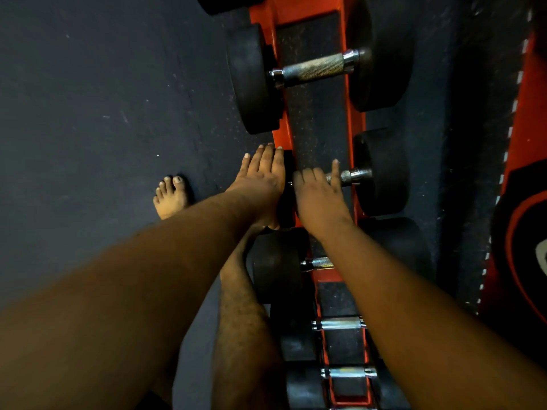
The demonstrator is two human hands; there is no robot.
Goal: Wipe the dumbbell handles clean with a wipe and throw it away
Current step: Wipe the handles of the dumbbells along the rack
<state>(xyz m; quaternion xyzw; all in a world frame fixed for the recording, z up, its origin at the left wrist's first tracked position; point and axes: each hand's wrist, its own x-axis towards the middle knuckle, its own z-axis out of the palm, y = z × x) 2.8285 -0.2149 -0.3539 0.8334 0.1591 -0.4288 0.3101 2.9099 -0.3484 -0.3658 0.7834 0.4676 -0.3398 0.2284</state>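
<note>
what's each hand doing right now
Left hand: open, fingers straight, resting on the dumbbell's weight.
Right hand: fingers curled round the dumbbell handle; no wipe visible.

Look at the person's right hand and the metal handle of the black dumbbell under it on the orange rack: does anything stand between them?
Nothing visible does. The right hand is already on the knurled metal handle of that black dumbbell, with no wipe in view. The left hand rests flat on the dumbbell's near weight.
</note>
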